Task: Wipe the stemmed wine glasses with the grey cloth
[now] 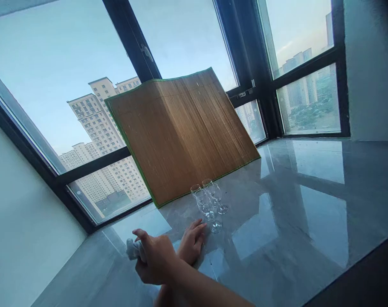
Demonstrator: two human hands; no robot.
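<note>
My right hand (157,258), reaching across from the lower right, is closed around a crumpled grey-white cloth (134,249). Its arm crosses over my left forearm. Beyond it, my left hand (192,241) rests low over the grey surface with its fingers stretched towards the glasses and nothing visible in them. Several clear stemmed glasses (216,226) stand upright in a tight cluster just past its fingertips. Whether a fingertip touches the nearest glass, I cannot tell.
A brown slatted mat (187,136) with green edging leans upright against the window behind the glasses. The glossy grey stone ledge (277,256) mirrors the windows. Dark window frames (94,164) border the back, and a pale wall (27,213) stands at left.
</note>
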